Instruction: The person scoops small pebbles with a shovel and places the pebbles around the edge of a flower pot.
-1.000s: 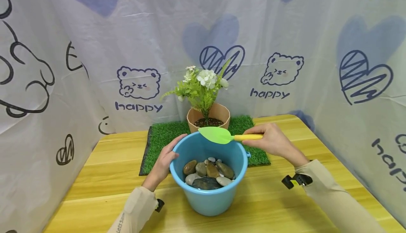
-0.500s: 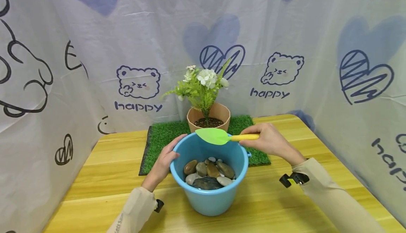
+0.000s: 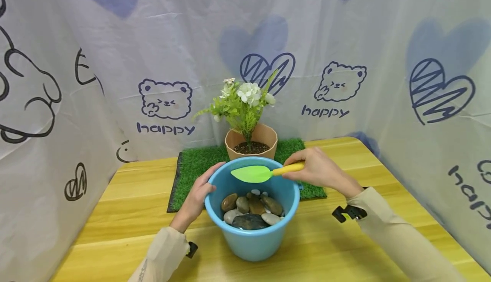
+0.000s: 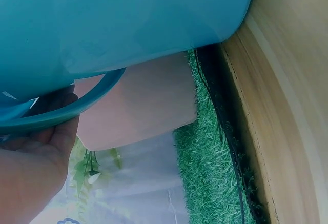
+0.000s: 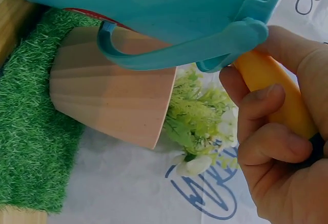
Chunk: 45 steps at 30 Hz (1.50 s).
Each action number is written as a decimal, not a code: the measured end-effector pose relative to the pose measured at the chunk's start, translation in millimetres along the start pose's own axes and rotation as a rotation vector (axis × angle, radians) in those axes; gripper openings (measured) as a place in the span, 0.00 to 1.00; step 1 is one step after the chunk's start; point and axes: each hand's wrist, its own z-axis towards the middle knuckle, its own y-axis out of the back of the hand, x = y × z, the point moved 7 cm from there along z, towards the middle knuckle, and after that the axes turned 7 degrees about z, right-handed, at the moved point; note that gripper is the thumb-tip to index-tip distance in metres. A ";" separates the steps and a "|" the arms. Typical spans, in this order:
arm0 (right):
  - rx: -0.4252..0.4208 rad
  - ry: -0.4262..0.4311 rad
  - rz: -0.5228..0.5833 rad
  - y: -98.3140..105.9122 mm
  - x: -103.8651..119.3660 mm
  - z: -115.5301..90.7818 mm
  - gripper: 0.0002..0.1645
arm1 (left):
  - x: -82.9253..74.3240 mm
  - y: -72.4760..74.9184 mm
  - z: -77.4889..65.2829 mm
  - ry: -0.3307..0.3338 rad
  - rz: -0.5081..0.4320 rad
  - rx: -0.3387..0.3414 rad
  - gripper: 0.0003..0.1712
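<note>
A light blue bucket (image 3: 253,248) stands on the table with several smooth stones (image 3: 249,221) in its bottom. My left hand (image 3: 195,196) grips its left rim; in the left wrist view the fingers (image 4: 64,131) pass behind the bucket's handle (image 4: 97,93). A garden trowel with a green blade (image 3: 251,174) and yellow handle (image 3: 288,169) is held in my right hand (image 3: 318,169). Its blade lies within the bucket's mouth, near the far wall, above the stones. Curled fingers (image 5: 264,106) wrap the yellow handle in the right wrist view.
Behind the bucket, a peach flowerpot (image 3: 251,141) with dark soil and white flowers (image 3: 249,94) stands on an artificial grass mat (image 3: 199,162). The wooden table (image 3: 126,213) is enclosed by a printed white cloth (image 3: 215,26).
The trowel and my right hand have moved left and slightly down, bringing the blade from the far rim to within the bucket's mouth. My left hand keeps its place on the rim.
</note>
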 end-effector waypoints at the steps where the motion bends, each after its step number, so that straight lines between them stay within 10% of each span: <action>1: 0.010 0.001 0.002 -0.3 1.0 1.0 0.11 | -0.2 0.1 0.1 -0.002 -0.001 0.004 0.41; 19: 0.072 0.039 -0.038 -0.5 20.8 7.2 0.10 | -1.6 2.0 0.9 0.005 0.028 0.025 0.41; 45: 0.412 0.120 -0.117 -26.9 43.8 9.0 0.07 | -1.2 1.3 0.0 0.029 0.005 0.018 0.41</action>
